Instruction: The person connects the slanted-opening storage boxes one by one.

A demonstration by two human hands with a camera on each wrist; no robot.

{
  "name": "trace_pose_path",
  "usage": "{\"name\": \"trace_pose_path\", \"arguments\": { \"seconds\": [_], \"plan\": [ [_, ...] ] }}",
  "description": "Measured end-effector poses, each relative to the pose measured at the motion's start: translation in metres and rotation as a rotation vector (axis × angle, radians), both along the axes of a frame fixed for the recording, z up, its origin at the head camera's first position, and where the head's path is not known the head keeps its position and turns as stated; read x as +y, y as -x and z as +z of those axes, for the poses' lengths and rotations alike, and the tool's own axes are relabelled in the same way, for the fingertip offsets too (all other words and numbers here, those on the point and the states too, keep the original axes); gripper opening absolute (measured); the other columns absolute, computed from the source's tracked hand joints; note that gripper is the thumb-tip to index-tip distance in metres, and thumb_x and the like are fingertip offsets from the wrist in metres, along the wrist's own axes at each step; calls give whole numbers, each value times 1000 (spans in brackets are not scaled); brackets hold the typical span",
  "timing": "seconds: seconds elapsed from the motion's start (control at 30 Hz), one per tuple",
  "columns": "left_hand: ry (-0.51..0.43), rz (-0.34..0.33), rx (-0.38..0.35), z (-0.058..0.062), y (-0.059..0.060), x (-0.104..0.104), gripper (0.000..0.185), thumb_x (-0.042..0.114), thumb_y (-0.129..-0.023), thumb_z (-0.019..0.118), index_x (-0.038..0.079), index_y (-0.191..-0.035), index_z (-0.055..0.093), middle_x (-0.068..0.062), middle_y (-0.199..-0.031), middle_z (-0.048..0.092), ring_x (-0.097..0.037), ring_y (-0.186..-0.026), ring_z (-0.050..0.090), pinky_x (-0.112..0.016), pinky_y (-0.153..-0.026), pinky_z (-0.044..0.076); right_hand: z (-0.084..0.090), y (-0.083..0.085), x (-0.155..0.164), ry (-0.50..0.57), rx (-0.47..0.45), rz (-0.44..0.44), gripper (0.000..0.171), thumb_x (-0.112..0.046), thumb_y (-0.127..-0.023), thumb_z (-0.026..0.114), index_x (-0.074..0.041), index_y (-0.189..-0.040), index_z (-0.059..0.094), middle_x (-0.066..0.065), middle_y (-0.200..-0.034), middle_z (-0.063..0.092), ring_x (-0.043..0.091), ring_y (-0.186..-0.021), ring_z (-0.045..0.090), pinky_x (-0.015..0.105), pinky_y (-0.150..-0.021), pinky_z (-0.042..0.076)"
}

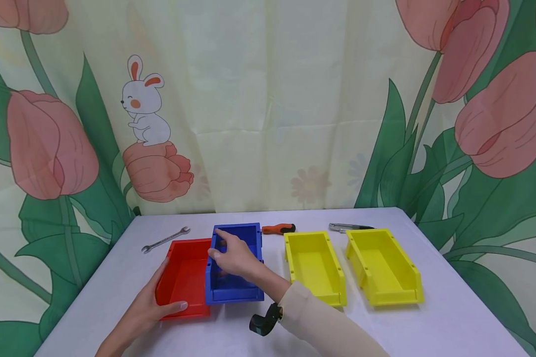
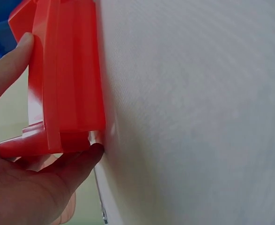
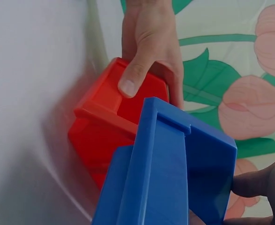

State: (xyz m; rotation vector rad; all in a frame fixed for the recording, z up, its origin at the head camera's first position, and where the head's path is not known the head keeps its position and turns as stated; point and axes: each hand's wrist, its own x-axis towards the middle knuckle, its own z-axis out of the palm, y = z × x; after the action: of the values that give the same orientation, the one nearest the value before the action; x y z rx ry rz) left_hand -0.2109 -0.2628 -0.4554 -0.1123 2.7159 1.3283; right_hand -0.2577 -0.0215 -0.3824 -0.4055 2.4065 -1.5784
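My left hand grips the red bin at its left side. Its thumb lies over the front rim inside the bin, and in the left wrist view the other fingers reach round the outer wall. My right hand holds the blue bin by its left wall, some fingers inside it, the index finger stretched along the rim. The blue bin stands right against the red bin's right side and overlaps it in the head view. In the right wrist view, the blue bin is in front of the red one.
Two yellow bins stand side by side to the right. Behind the bins lie an orange and black screwdriver and a utility knife. A wrench is at the back left. A flowered curtain hangs behind the white table.
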Motion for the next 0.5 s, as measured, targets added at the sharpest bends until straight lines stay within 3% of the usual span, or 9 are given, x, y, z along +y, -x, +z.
{"name": "trace_pose_path", "arguments": {
  "seconds": [0.5],
  "plan": [
    [11,7,6,2,-3,1,141,37,-69,99,16,-172,4,-25,-163,36,-49,-141,45,-47,-91,67,-4,-3,0,41,-13,14,67,-24,-106,66,-21,-166,37,19,-161,52,39,-123,73,41,-71,68]
  ]
}}
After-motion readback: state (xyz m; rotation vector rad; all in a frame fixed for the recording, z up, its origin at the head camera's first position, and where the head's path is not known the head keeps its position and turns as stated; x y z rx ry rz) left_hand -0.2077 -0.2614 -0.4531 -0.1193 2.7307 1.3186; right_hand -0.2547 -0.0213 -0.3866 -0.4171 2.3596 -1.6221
